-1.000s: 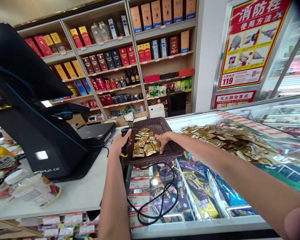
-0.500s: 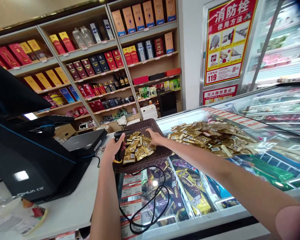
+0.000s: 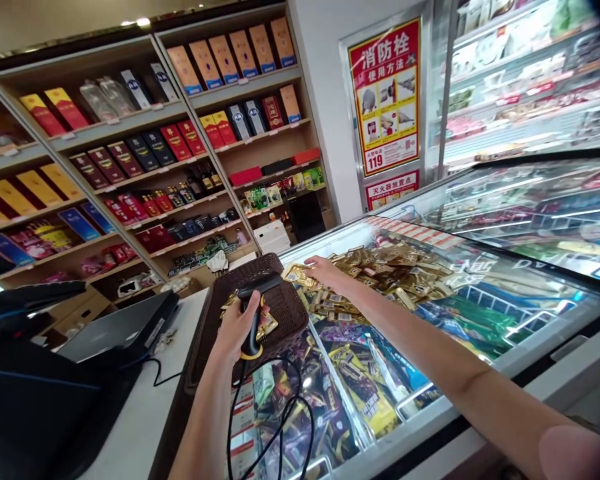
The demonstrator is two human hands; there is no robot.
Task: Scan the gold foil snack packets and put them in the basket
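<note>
My left hand [image 3: 237,330] is wrapped round the grip of a black barcode scanner [image 3: 257,287], held over a brown woven basket [image 3: 287,310]. Its cable [image 3: 300,400] hangs in loops over the freezer glass. A few gold packets [image 3: 267,325] lie in the basket, partly covered by my left hand and the scanner. Past the basket's right rim, my right hand [image 3: 325,270] pinches a shiny gold packet [image 3: 300,275]. Close beside it, a broad heap of similar gold packets [image 3: 395,267] is spread on the glass top.
The glass-topped freezer [image 3: 510,373] holds colourful packs in wire baskets. Left of the basket, a black register [image 3: 30,400] and a grey-black flat device [image 3: 120,327] stand on a white counter [image 3: 180,353]. Shelves of boxes [image 3: 240,127] line the back wall.
My right hand has moved from the basket toward the heap with a gold packet. Fewer packets show in the basket. The scanner now points right, and the view has swung right.
</note>
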